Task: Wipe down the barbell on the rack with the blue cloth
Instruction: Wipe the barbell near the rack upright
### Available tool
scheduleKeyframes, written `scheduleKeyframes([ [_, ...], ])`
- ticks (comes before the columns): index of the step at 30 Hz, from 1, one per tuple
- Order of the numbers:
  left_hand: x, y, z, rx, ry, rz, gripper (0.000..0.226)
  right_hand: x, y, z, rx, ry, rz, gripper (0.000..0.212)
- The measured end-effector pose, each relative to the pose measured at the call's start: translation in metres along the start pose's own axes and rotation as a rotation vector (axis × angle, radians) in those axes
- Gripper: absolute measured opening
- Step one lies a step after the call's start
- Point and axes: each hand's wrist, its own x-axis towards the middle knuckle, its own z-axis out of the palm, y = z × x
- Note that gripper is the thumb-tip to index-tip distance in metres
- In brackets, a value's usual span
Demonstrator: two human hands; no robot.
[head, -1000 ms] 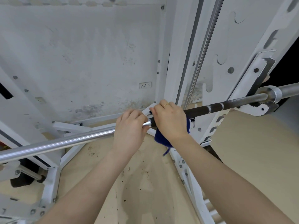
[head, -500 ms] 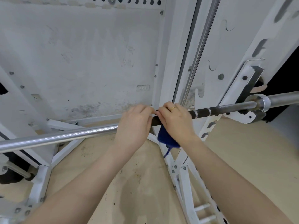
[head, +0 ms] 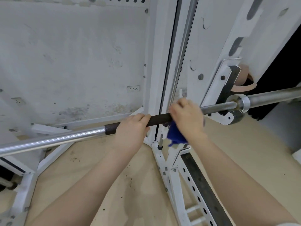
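Note:
A long steel barbell [head: 53,140] runs across the view from lower left to right, with a dark knurled section [head: 160,119] in the middle and a collar [head: 243,103] resting in the rack's hook at the right. My left hand [head: 130,130] is wrapped around the dark section. My right hand [head: 187,118] grips the bar further right, just left of the hook, holding the blue cloth [head: 175,136] around the bar. Part of the cloth hangs below my palm. The hand looks slightly blurred.
The white rack upright [head: 210,46] with its slots and hook [head: 228,88] stands right behind my right hand. A chrome guide rod [head: 184,54] runs up beside it. White base struts [head: 31,176] and a perforated rail [head: 192,185] lie on the tan floor below.
My right hand has slid with the cloth to the right along the bar, away from my left hand, uncovering the dark knurled section. The view has shifted a little toward the right.

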Motion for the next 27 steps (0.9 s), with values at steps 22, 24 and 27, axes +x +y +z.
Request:
scheduleKeyframes([
  [22, 0.002, 0.017, 0.001, -0.113, 0.053, -0.216, 0.026, -0.007, -0.015, 0.002, 0.142, 0.056, 0.205, 0.023],
  [24, 0.001, 0.016, -0.001, -0.101, 0.032, -0.215, 0.023, -0.005, -0.01, -0.001, 0.153, 0.035, 0.087, 0.024],
  [27, 0.005, 0.012, -0.005, -0.105, -0.033, -0.212, 0.023, -0.002, 0.024, -0.007, 0.012, -0.157, 0.153, 0.009],
])
